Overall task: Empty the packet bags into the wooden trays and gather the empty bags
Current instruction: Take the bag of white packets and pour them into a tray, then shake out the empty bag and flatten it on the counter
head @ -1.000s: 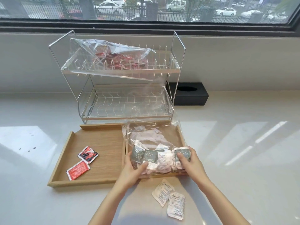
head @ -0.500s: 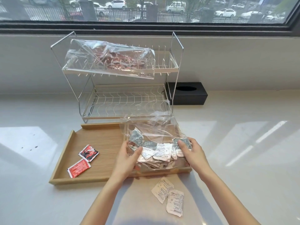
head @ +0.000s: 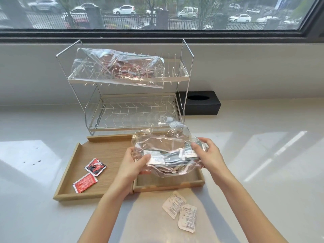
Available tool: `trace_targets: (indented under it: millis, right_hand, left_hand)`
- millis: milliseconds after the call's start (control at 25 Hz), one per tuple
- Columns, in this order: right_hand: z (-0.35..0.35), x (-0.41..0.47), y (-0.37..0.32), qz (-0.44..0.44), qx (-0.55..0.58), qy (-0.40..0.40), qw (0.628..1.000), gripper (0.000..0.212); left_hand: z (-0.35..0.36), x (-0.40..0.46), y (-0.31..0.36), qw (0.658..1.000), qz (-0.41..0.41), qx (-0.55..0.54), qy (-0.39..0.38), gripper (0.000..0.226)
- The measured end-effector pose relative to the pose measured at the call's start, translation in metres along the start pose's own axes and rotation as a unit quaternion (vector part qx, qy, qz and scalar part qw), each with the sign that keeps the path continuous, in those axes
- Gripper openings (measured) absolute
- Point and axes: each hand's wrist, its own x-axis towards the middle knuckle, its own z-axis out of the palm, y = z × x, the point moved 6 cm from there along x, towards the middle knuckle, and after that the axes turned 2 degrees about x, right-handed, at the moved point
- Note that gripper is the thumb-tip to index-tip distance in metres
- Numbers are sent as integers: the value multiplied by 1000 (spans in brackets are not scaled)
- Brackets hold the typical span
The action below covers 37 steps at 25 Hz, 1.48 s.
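Note:
A clear plastic bag [head: 163, 144] full of grey and white packets is held just above the right wooden tray [head: 168, 185]. My left hand [head: 135, 163] grips its left side and my right hand [head: 208, 155] grips its right side. The left wooden tray [head: 108, 149] holds two red packets [head: 89, 174]. A second clear bag [head: 119, 69] with red packets lies on the top shelf of the wire rack [head: 184, 78]. Two white packets [head: 180, 209] lie on the counter in front of the trays.
A black tissue box [head: 199, 104] stands behind the rack at the right. The rack's lower shelf [head: 129, 113] holds nothing. The white counter [head: 263, 172] spreads to both sides, with a window ledge behind.
Both hands have lifted the bag of grey and white packets off the right tray, and its open top has bunched upward.

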Motion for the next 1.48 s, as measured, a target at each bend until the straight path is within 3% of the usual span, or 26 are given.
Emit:
trace_targets:
  millis: [320, 600, 960, 1160, 1480]
  right_hand:
    - [-5, -6, -33, -30, 76, -17, 997, 25]
    - [-8, -4, -61, -60, 117, -35, 991, 16]
    - [-12, 7, -93, -69, 132, -35, 988, 21]
    - [-23, 11, -103, -83, 101, -50, 990, 12]
    - [-35, 13, -112, -100, 126, -68, 985, 10]
  left_hand:
    - [0, -3, 35, 997, 49, -54, -4, 24]
    - [4, -4, 61, 995, 67, -72, -11, 24]
    - [0, 5, 86, 995, 66, -58, -44, 28]
    - [-8, 12, 95, 995, 62, -53, -55, 26]
    - [-16, 16, 103, 994, 55, -58, -69, 82]
